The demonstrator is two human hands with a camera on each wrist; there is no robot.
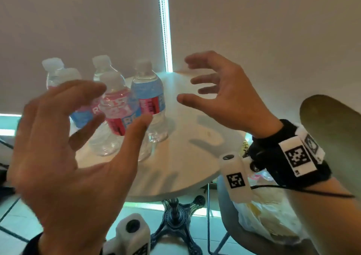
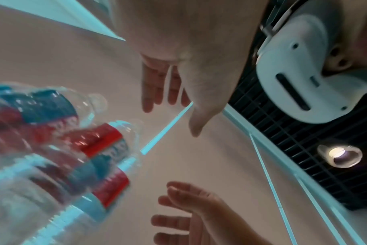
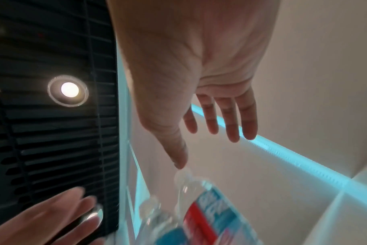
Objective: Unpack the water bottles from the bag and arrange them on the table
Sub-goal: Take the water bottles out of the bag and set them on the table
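Several small clear water bottles point(image 1: 147, 98) with blue, pink and red labels stand upright in a cluster on the left half of the round white table point(image 1: 187, 157). My left hand point(image 1: 82, 129) hovers in front of the cluster, fingers spread, holding nothing. My right hand point(image 1: 211, 90) is raised over the table's right half, fingers spread and slightly bent, empty. The bottles point(image 2: 59, 149) appear blurred at the lower left of the left wrist view, and the labelled bottles point(image 3: 205, 213) show below my right thumb in the right wrist view. A pale plastic bag point(image 1: 269, 221) lies on a chair at the lower right.
The table stands on a dark ornate metal pedestal point(image 1: 175, 215) over a tiled floor. A chair point(image 1: 330, 129) with an olive back sits close to the table's right edge. Pale roller blinds point(image 1: 78, 30) hang just behind the table.
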